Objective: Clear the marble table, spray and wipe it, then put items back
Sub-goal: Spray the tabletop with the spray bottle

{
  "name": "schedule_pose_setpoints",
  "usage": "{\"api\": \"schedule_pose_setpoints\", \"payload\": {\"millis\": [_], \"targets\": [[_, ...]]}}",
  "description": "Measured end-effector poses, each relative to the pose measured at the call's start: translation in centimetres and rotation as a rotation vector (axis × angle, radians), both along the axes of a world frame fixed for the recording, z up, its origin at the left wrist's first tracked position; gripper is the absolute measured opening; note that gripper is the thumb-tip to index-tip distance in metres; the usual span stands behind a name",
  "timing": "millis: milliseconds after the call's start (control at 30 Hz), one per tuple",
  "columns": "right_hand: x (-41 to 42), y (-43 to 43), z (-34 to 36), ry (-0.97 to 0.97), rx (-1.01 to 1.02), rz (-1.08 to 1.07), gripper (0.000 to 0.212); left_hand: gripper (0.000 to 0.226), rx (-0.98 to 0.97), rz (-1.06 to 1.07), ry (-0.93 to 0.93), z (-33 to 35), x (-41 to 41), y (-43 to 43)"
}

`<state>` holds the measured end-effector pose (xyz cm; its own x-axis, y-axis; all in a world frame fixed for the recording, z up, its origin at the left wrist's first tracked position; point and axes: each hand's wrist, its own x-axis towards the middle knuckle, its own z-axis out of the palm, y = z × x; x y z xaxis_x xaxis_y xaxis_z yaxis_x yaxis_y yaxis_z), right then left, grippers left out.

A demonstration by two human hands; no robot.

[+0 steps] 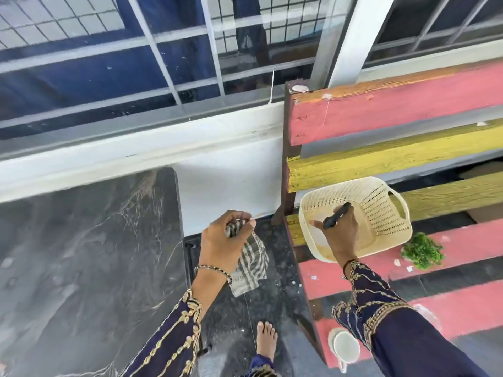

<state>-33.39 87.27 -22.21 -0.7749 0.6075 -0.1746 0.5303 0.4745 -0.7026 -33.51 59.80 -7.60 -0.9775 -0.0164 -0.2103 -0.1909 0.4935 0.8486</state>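
Now | left grip [223,244] clutches striped cloth [253,263] beside marble table [81,254] | right grip [340,235] holds pen [336,215] over basket [381,202]

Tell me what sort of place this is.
Probably a balcony or veranda: a metal grille runs above a low white wall, with a painted slatted wooden bench beside a dark marble table.

table [81,254] left of bench [394,115]; basket [386,210], cup [346,348], sprig [422,250] on bench.

Dark veined marble table [81,254], grey-striped cloth [251,263], cream basket [381,202], pink-yellow bench [408,110].
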Motion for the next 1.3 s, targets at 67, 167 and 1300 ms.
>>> {"api": "schedule_pose_setpoints", "payload": {"millis": [67, 167, 1300], "targets": [[0.5, -0.1, 0.0, 0.029, -0.01, -0.028, 0.081, 0.006, 0.004, -0.005, -0.015, -0.2, -0.2, 0.1], [0.8, 0.4, 0.7, -0.003, -0.051, -0.039, 0.081, 0.007, 0.018, -0.008, -0.035, 0.0, -0.1, 0.0], [21.7, -45.9, 27.0, 0.103, -0.483, 1.09, 0.023, 0.026, 0.116, 0.193, 0.32, 13.8, 32.9, -40.9]]}}
